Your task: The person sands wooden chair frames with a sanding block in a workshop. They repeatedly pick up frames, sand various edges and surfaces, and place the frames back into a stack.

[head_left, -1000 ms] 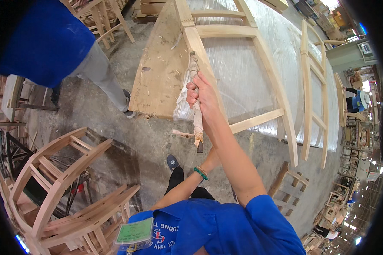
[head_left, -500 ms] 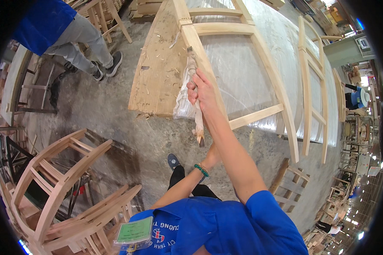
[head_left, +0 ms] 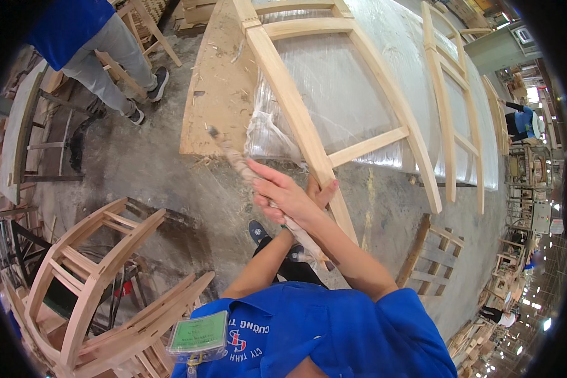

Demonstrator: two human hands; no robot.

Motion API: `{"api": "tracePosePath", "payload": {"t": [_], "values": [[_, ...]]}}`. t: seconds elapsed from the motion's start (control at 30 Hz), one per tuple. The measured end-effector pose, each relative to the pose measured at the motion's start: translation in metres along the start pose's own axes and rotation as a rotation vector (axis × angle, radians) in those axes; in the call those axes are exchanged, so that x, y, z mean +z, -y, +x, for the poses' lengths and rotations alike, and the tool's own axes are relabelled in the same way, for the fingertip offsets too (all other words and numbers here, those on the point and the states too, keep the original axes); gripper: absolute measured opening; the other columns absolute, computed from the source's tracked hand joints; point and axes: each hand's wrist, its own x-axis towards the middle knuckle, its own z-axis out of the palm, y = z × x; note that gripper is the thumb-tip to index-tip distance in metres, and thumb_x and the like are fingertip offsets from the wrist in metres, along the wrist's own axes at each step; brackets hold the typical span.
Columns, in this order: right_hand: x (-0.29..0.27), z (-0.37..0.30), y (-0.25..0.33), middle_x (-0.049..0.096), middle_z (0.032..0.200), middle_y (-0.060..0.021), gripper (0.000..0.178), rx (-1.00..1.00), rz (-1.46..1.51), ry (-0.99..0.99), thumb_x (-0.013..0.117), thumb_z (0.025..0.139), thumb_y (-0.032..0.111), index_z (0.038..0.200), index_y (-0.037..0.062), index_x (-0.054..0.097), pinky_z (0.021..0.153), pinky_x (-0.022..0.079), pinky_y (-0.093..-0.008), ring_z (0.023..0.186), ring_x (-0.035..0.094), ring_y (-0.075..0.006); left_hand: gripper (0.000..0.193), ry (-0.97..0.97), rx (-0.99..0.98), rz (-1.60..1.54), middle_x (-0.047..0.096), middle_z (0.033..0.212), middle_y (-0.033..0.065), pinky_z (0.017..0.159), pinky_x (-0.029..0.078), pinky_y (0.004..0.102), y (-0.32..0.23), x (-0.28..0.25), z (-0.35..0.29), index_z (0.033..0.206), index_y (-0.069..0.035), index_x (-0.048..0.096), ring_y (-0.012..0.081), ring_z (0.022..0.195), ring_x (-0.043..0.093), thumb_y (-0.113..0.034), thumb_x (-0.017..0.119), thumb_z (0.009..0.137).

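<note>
A pale wrapped stick (head_left: 307, 239) with dark ends slants across the view, its far end smeared by motion. My right hand (head_left: 286, 196) is closed around its middle. Beneath the right wrist my left arm crosses over, and my left hand (head_left: 323, 191) grips the lower end of a light wooden chair-back frame (head_left: 288, 106), the thumb and fingertips showing at its post. That frame lies on a work surface covered with clear plastic (head_left: 343, 75), its near legs jutting past the edge.
A second wooden frame (head_left: 442, 101) lies to the right. Brown board (head_left: 217, 88) with shavings borders the plastic. Curved chair parts (head_left: 85, 283) stand at lower left, a slatted wooden piece (head_left: 431, 258) on the floor at right. A co-worker (head_left: 107, 57) stands at far left.
My right hand has drawn the stick nearer to me and tilted its far end left. My left hand, hidden behind the right arm before, now shows on the frame's post.
</note>
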Motion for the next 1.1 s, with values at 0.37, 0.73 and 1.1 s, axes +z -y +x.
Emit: {"api": "tracePosePath", "payload": {"t": [0.37, 0.73, 1.1], "values": [[-0.049, -0.163, -0.018, 0.044, 0.068, 0.0, 0.051, -0.25, 0.189, -0.406, 0.046, 0.099, 0.018, 0.147, 0.0226, 0.031, 0.033, 0.032, -0.0206, 0.041, 0.036, -0.0057, 0.048, 0.073, -0.037, 0.026, 0.053, 0.1, 0.0099, 0.074, 0.047, 0.0293, -0.001, 0.017, -0.025, 0.123, -0.001, 0.035, 0.0126, 0.089, 0.052, -0.028, 0.06, 0.092], [-0.039, -0.284, -0.097, 0.042, 0.069, 0.0011, 0.048, -0.017, 0.206, -0.488, 0.045, 0.1, 0.022, 0.146, 0.026, 0.033, 0.034, 0.032, -0.0204, 0.04, 0.035, -0.0053, 0.04, 0.237, -0.159, -0.271, 0.055, 0.1, 0.0011, 0.06, 0.047, 0.0232, 0.073, 0.084, -0.155, 0.126, -0.007, 0.037, 0.0093, 0.079, 0.054, -0.014, 0.056, 0.092], [-0.041, -0.291, -0.123, 0.041, 0.069, 0.002, 0.047, -0.027, 0.224, -0.557, 0.045, 0.1, 0.021, 0.146, 0.0264, 0.034, 0.033, 0.032, -0.0203, 0.041, 0.034, -0.0047, 0.038, 0.251, -0.144, -0.148, 0.059, 0.116, 0.0083, 0.082, 0.051, 0.0301, 0.083, 0.087, -0.175, 0.126, -0.004, 0.042, 0.0171, 0.101, 0.059, -0.007, 0.056, 0.09]]}}
